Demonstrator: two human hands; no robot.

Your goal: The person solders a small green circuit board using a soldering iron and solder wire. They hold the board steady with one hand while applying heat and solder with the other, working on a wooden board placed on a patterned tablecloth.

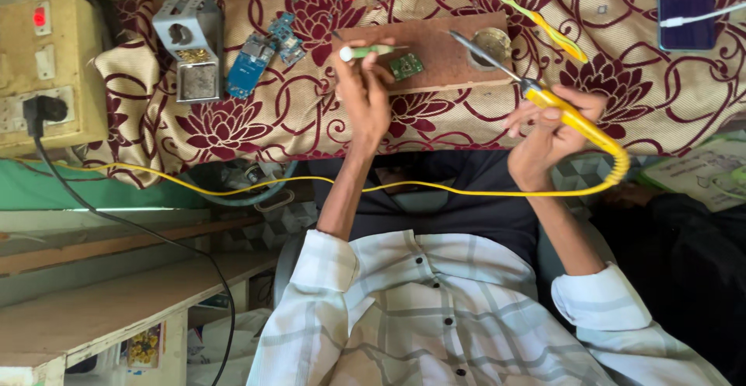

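Soldering looks to be the job in hand: the person's right hand (553, 122) is clenched around a yellow-handled soldering iron (544, 98), its dark tip slanting up over the brown wooden board (443, 59) toward a round tin (491, 44) set at the board's right end. The left hand (364, 90) pinches a slim green-handled tool (369, 51) — tweezers or a probe, I can't tell which — held just beside a small green circuit board (406, 66) that lies on the wood. My guess is the iron is between touches, and the next move would call for bringing its tip across to the little board while the left hand steadies the part; the two are still apart. The iron's yellow cord (311, 180) loops back across the person's lap toward the beige socket box (47, 67) on the left, where a black plug (39, 110) sits, so a careless pull could drag on the hand. Around the work on the maroon flowered cloth (233, 122) lie a grey metal iron stand (190, 44), blue circuit boards (249, 63), a yellow-and-green toothbrush (540, 20) and a dark phone (685, 1) on a white cable. Nothing lies between the iron's tip and the small board.
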